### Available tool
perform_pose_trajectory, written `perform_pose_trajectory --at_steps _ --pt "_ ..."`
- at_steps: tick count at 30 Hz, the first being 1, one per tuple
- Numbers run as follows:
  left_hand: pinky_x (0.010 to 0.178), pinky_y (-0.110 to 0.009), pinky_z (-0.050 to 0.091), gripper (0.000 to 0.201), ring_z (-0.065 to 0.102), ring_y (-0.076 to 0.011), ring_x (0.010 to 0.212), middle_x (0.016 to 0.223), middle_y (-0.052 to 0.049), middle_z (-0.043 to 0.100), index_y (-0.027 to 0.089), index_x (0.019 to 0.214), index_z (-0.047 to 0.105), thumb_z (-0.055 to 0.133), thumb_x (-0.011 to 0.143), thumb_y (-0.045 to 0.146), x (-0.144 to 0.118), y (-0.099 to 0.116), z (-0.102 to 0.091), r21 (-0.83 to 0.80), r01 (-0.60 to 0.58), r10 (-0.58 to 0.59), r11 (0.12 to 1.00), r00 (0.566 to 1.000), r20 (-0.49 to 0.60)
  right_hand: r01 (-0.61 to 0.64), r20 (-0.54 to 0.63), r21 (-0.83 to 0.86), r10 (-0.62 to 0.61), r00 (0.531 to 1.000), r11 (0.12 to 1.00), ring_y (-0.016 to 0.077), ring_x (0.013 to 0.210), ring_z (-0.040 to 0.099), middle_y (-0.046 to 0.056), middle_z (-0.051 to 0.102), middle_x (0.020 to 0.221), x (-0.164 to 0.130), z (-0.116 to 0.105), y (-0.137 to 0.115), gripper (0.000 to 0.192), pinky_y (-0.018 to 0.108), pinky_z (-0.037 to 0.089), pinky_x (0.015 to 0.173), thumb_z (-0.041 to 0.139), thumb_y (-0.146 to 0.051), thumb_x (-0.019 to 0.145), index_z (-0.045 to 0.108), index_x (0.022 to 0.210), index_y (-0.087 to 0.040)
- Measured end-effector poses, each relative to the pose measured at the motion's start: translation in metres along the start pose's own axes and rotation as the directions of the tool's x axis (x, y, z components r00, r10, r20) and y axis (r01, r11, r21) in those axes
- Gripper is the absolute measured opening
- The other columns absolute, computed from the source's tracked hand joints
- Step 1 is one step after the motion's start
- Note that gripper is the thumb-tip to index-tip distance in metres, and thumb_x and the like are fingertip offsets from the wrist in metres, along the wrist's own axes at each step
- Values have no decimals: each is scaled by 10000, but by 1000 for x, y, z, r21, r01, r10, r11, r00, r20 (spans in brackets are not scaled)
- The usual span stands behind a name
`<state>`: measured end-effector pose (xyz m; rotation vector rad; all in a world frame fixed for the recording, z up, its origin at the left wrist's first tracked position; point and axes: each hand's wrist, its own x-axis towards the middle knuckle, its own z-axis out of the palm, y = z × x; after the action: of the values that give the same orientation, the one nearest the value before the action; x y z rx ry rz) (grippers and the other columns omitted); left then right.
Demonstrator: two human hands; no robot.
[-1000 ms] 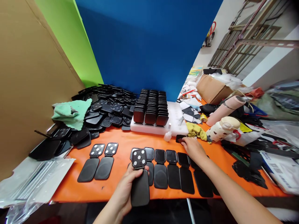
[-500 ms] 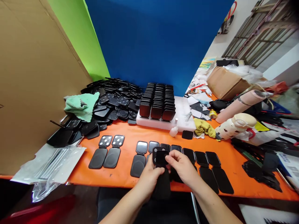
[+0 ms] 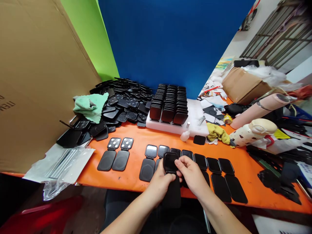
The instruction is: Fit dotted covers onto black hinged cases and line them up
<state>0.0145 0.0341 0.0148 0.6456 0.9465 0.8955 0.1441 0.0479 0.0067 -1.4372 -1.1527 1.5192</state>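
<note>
Head view, close over an orange-covered bench (image 3: 131, 180). Hinged black unit (image 3: 173, 195) is up in both hands at the bench's near edge, off the surface, small square panel uppermost, longer panel hanging below. Left hand (image 3: 158, 183) has its grip wrapped on the unit near the hinge, thumb across the front. Right hand (image 3: 191, 172) has its grip pinched at the right edge of a dark square plate (image 3: 171, 160), which lies over the small panel.

Handling, by judgement: unit looks light and stiff, bending only at the hinge. Plate looks thin and smooth, likely slippery, apt to show finger marks; perhaps brittle if glass, but material can't be told. Best hold: unit by the rims or just under the hinge, plate by its edges, face left alone. Loose, the hinge would probably let the long panel swing.

Alongside: a row of like hinged units (image 3: 214, 165) behind and to either side of the hands; two units with white dots (image 3: 121, 160) off to the left; a loose black square (image 3: 199, 140) near the white foam block (image 3: 195, 112).

Hard to make out: left fingers mostly behind the unit; right fingertips partly curled from sight. Long panel's lower end merges with dark ground beneath. Hands cover the middle of the row. Whether the plate sits flush, cannot tell.
</note>
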Motion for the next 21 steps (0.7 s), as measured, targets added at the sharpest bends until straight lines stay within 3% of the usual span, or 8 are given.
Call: perform_pose_trajectory --at_steps 6,11,16,18,21 --pt "609 -271 458 462 618 -162 621 724 14 620 187 1050 423 503 607 80 0 -2 -1 -16 18 -17 1000 999 41 -12 -1 10 12 1000 1000 78 365 424 -90 446 460 -2 1 0 387 192 323 380 557 -562 756 422 678 -208" --pt "655 -259 452 456 600 -156 702 785 14 607 181 1028 459 504 592 51 0 -6 -3 36 -72 72 997 997 7 1 -86 -58 -6 996 998 91 406 433 -76 441 484 -3 6 2 408 203 363 388 539 -592 748 427 658 -210" --pt "768 -281 431 418 574 -191 867 885 -13 614 181 1014 507 508 617 50 -4 -4 -4 158 -155 161 975 986 -30 40 -79 -183 -55 995 982 111 430 444 -61 441 492 -4 6 1 361 221 367 416 482 -540 811 414 654 -222" --pt "793 -291 424 418 565 -208 907 888 -19 619 180 1012 527 529 616 46 -5 -2 -4 220 -156 169 963 985 -42 82 -74 -331 -113 991 940 124 446 467 -50 463 502 -4 3 -4 341 233 365 440 463 -507 833 406 650 -226" --pt "769 -317 439 366 589 -220 858 844 -30 632 175 1039 526 581 680 131 -5 -1 -2 153 -136 139 979 990 -13 128 -103 -657 -256 961 743 146 481 480 -36 492 504 -4 -1 -12 335 254 334 486 497 -483 820 403 626 -227"
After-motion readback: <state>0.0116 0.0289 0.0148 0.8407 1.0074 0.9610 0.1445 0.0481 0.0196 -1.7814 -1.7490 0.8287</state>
